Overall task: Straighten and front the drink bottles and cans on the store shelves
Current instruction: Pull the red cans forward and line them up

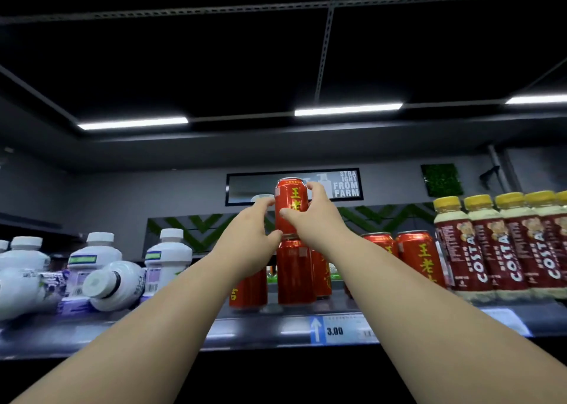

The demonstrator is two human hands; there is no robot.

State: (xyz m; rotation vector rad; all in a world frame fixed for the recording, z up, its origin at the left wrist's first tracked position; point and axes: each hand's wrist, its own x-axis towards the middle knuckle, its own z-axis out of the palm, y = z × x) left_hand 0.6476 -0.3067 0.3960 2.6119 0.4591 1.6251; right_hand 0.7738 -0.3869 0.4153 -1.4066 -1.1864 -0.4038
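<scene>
A red can with yellow characters (291, 201) stands stacked on another red can (295, 271) in the middle of the top shelf. My right hand (310, 216) grips the upper can from the right, thumb across its front. My left hand (250, 231) reaches to the can's left side, its fingertips at or near it and the thumb near the joint between the two cans. More red cans (417, 256) stand to the right, and one (248, 290) sits low behind my left wrist. White bottles (167, 256) stand at the left; one (113, 284) lies on its side.
A row of Costa bottles with yellow caps (481, 247) fills the shelf's right end. The shelf front rail (276, 330) carries price tags, one reading 3.00 (336, 331). A sign (346, 185) hangs on the back wall. Ceiling lights run overhead.
</scene>
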